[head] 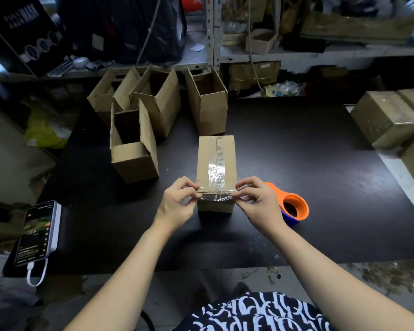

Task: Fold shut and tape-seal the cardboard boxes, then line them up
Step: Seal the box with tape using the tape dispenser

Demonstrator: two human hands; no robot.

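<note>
small cardboard box (216,158) mid-table, tape dispenser (294,206) at its 3 o'clock. l hand (177,203) & r hand (258,199) both pinch clear tape (216,174) end over near edge; uneven press prob wrinkles it, seal lifts.

"MASK" on the black carton (25,32)

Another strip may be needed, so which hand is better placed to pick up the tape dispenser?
Right, probably. The tape dispenser lies just beside the right hand; the left hand sits across the box, both pinching its tape.
</note>
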